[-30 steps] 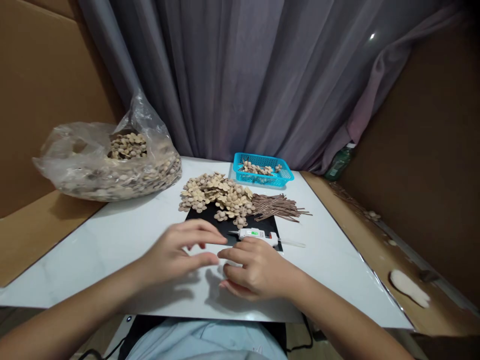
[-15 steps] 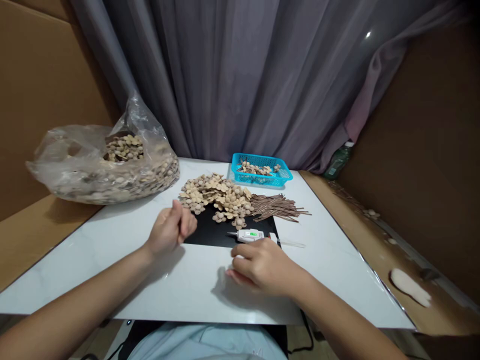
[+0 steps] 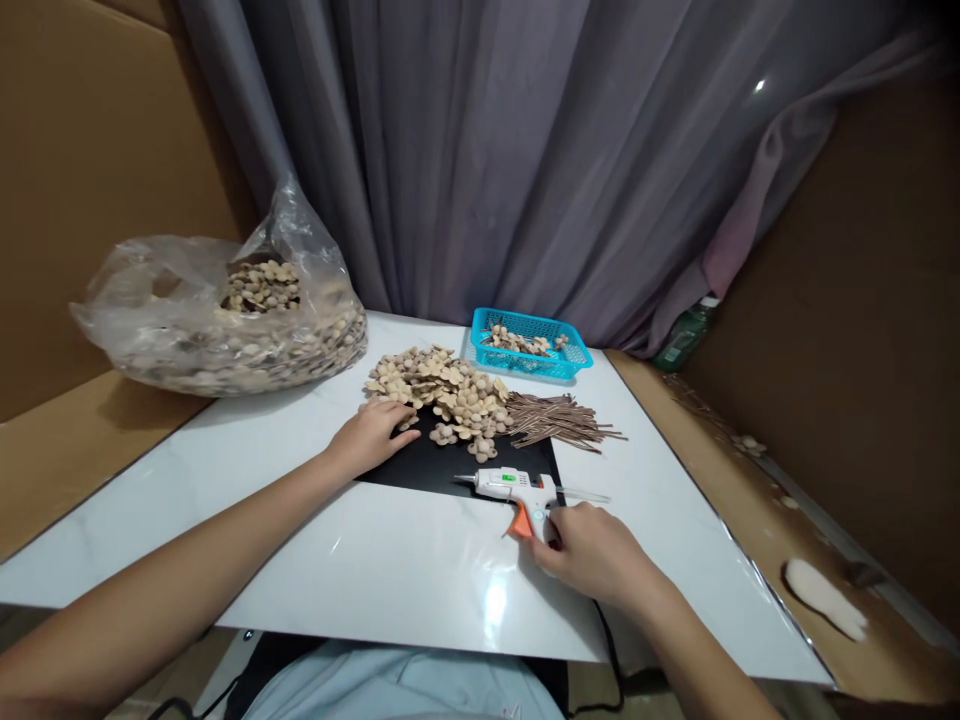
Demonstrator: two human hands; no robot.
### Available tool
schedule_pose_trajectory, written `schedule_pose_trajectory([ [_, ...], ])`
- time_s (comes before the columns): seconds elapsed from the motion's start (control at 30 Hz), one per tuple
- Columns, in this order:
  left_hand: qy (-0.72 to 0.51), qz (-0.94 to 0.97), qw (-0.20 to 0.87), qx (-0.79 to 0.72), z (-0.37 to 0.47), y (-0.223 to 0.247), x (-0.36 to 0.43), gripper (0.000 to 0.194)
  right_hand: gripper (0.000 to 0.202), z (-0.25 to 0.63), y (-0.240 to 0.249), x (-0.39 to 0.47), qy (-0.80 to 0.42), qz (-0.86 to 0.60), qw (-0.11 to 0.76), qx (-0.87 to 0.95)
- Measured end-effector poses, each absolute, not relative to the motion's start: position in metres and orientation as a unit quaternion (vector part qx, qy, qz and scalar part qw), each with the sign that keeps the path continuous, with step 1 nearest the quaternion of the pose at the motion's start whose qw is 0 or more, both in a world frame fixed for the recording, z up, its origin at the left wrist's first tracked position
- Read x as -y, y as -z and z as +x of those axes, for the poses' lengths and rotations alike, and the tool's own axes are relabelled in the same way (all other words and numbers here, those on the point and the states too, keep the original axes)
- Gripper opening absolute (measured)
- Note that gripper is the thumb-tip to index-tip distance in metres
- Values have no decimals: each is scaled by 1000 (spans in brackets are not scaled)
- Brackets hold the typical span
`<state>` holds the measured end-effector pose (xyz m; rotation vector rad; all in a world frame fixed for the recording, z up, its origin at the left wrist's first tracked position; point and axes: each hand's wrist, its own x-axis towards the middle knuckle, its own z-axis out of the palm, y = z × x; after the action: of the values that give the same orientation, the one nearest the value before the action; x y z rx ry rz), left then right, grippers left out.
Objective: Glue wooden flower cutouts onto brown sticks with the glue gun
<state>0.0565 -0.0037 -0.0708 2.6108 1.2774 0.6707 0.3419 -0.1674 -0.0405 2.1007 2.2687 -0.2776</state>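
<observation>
In the head view, my left hand (image 3: pixel 373 436) lies low at the left edge of a heap of flower-shaped pieces (image 3: pixel 442 388), pale tan and grey-brown, like seed pods. Its fingers are stretched forward with the thumb apart, and one piece shows just beside the fingertips. My right hand (image 3: pixel 592 548) is closed at the handle of a white glue gun (image 3: pixel 517 487) with an orange trigger. The gun lies on its side, nozzle to the left over a black mat (image 3: pixel 412 468), a clear glue stick poking from its back. Some right fingers are hidden.
Thin brown sticks (image 3: pixel 559 420) lie in a bundle right of the heap. Behind stands a blue basket (image 3: pixel 532 366) with more pieces. A large clear bag (image 3: pixel 225 350) of pieces sits at the left. Cardboard walls and a grey curtain (image 3: pixel 480 150) surround the white table (image 3: pixel 405 570).
My left hand has gone from a closed fist to outstretched fingers at the heap. My right hand has moved right, from in front of the glue gun to its handle. The view has shifted slightly.
</observation>
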Motion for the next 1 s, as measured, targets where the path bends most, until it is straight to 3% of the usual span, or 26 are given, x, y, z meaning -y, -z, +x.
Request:
schedule_pose_trajectory([
  [0.1, -229, 883, 98, -399, 55, 70, 7, 32, 27, 348, 39, 166, 106, 678, -100, -721],
  [0.23, -258, 879, 131, -379, 58, 59, 23, 32, 20, 353, 30, 153, 144, 644, -337, -671],
  [0.3, -329, 817, 240, -409, 65, 53, 33, 31, 16, 351, 29, 144, 238, 596, -437, -630],
  [0.37, -372, 727, 392, -424, 73, 49, 43, 34, 23, 347, 34, 138, 334, 543, -481, -602],
  [0.5, -398, 653, 504, -401, 81, 49, 54, 41, 27, 340, 56, 133, 389, 516, -467, -603],
  [0.67, -384, 734, 422, -369, 77, 54, 53, 25, 22, 343, 76, 137, 431, 461, -439, -639],
  [0.77, -359, 764, 395, -362, 73, 52, 51, 26, 24, 344, 79, 138, 427, 448, -400, -676],
  [1.0, -322, 730, 501, -337, 68, 52, 51, 29, 18, 336, 84, 143, 424, 358, -372, -744],
])
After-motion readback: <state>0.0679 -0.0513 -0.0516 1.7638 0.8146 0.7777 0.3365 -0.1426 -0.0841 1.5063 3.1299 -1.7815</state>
